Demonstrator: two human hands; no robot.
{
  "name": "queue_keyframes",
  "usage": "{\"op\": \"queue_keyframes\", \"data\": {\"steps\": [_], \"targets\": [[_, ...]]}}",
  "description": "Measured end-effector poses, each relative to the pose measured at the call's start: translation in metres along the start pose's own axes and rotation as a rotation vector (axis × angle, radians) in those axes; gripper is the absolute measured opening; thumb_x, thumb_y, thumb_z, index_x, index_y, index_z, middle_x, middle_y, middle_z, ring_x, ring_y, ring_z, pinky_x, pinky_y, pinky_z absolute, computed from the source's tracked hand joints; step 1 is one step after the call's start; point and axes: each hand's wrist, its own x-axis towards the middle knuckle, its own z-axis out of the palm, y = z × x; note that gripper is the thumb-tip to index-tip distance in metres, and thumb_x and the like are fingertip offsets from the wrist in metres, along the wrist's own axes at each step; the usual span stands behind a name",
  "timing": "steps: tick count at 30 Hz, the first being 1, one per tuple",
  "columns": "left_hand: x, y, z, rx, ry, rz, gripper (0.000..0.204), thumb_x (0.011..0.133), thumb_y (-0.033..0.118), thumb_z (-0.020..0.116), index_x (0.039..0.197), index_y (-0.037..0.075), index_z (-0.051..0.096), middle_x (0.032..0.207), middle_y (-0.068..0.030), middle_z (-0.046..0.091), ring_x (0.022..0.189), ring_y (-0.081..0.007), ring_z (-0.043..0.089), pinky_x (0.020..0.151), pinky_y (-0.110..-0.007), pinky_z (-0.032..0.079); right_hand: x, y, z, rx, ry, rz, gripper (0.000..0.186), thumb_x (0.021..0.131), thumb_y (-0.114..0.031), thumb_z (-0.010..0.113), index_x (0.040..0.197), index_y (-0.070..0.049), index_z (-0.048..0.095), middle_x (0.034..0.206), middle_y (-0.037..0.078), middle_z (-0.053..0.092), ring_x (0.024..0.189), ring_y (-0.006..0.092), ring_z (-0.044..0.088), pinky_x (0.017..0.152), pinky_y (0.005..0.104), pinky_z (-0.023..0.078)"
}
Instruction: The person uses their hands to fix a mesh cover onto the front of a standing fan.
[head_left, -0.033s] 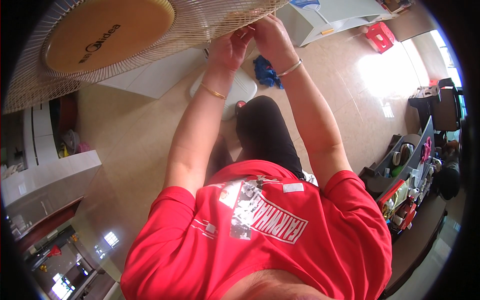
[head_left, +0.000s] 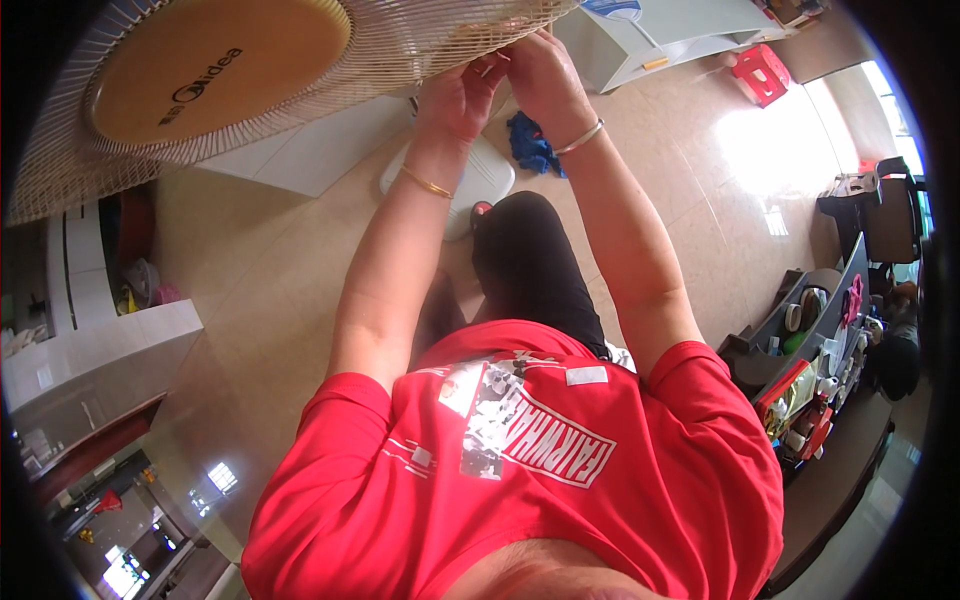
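Note:
A large round fan guard [head_left: 400, 50] of pale wire with a gold-coloured centre disc hangs over the upper left. My left hand [head_left: 452, 100] is at its lower right rim, fingers closed around a small metal piece, apparently a clip, at the guard's edge. My right hand [head_left: 548, 85] meets it there, fingertips bent onto the same rim and partly hidden. A pale rounded fan base [head_left: 405, 180] stands on the floor below, beside my dark-trousered leg.
A crumpled blue cloth [head_left: 530, 145] lies on the tiled floor. A grey cabinet [head_left: 600, 60] and red stool [head_left: 760, 75] stand behind. A dark organiser full of items [head_left: 810, 330] and a chair [head_left: 890, 210] are on the right; a glossy white-edged counter [head_left: 120, 330] is on the left.

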Motion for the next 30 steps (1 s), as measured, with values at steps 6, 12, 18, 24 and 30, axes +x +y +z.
{"op": "queue_keyframes", "data": {"steps": [6,12,18,24,30], "targets": [[0.000,0.001,-0.008,-0.043,-0.019,-0.015,0.016,0.076,0.009,0.063,0.091,0.010,0.060,0.087,-0.0011,0.061,0.078,-0.0154,0.057,0.077,-0.033,0.048,-0.001,-0.006,0.004,0.150,0.104,0.161,0.019,0.076,0.003,0.055,0.095,0.001,0.059,0.091,0.006,0.061,0.085,0.0130,0.055,0.072,0.0237,0.044],[0.003,-0.003,-0.009,-0.042,0.036,-0.031,0.018,0.074,0.009,0.065,0.091,0.011,0.060,0.086,-0.0004,0.061,0.077,-0.0167,0.056,0.082,-0.036,0.045,0.002,-0.004,-0.005,-0.280,0.099,0.017,0.020,0.078,-0.012,0.061,0.091,0.002,0.062,0.084,0.003,0.063,0.079,0.0081,0.055,0.072,0.0208,0.042],[0.001,-0.004,-0.014,-0.041,0.034,-0.013,0.022,0.072,0.010,0.067,0.093,0.011,0.060,0.094,-0.0015,0.060,0.086,-0.0182,0.055,0.086,-0.038,0.043,0.000,-0.019,0.006,-0.372,0.033,0.124,0.014,0.077,-0.009,0.058,0.087,0.001,0.062,0.074,0.007,0.063,0.063,0.0119,0.059,0.053,0.0231,0.047],[-0.001,0.001,-0.003,-0.022,0.003,0.001,0.021,0.074,0.010,0.064,0.094,0.010,0.060,0.092,-0.0018,0.061,0.089,-0.0185,0.056,0.086,-0.036,0.044,-0.004,-0.022,0.005,-0.280,-0.021,0.198,0.017,0.078,-0.011,0.056,0.087,0.002,0.061,0.079,0.007,0.061,0.074,0.0106,0.054,0.069,0.0233,0.042],[-0.003,-0.001,0.003,-0.008,0.013,0.004,0.017,0.076,0.011,0.063,0.092,0.008,0.060,0.087,-0.0028,0.062,0.084,-0.0154,0.058,0.084,-0.034,0.046,-0.012,-0.002,0.005,-0.060,0.009,0.055,0.020,0.079,-0.012,0.056,0.092,0.003,0.059,0.081,0.005,0.060,0.075,0.0095,0.054,0.070,0.0225,0.042]]}}
